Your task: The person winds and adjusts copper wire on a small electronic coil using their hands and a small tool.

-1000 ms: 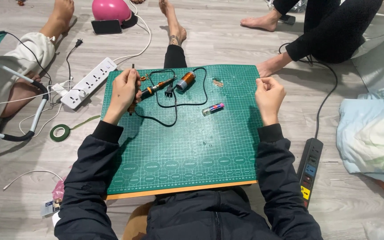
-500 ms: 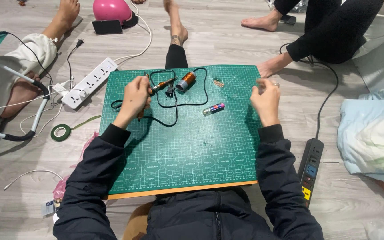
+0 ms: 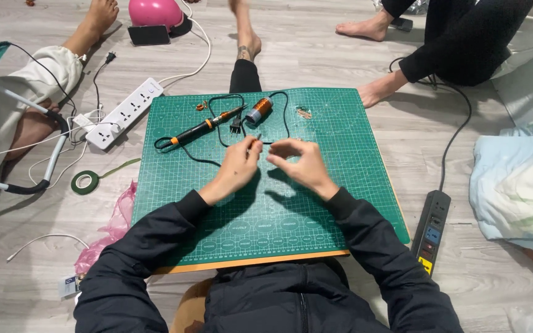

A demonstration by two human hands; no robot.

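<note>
Both hands (image 3: 272, 161) pinch something too small to identify, just below the soldering iron (image 3: 202, 129) on the green mat (image 3: 353, 185).

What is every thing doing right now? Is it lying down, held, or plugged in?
Soldering iron: lying flat on the green cutting mat, not held.
Its plug: lying on the mat, unplugged.
Copper wire spool: lying on its side.
Left hand: pinching something small, too small to tell.
Right hand: fingers curled, close to the left.
White power strip: on the floor.
</note>
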